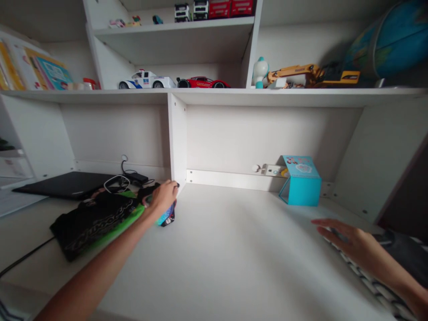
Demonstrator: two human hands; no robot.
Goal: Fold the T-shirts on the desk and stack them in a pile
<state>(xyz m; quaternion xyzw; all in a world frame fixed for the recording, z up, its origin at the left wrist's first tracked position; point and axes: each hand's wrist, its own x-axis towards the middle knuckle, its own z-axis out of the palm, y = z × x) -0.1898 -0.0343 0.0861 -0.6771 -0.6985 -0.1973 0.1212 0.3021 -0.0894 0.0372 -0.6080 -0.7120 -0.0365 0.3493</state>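
Observation:
My left hand (164, 196) reaches far across the white desk (227, 249) and closes on a small blue and dark object (167, 218) beside the shelf's upright divider. Just to its left lies a black and green pouch (95, 223) with pale lettering. My right hand (344, 236) hovers flat with fingers spread over a striped black and white cloth (388, 285) at the desk's right edge. What lies under the left palm is hidden.
A closed black laptop (67, 183) and cables (125, 178) sit at the back left. A turquoise box (300, 180) stands at the back right near a wall socket. Toy cars (174, 81), an excavator (310, 75) and a globe (391, 40) fill the shelves above.

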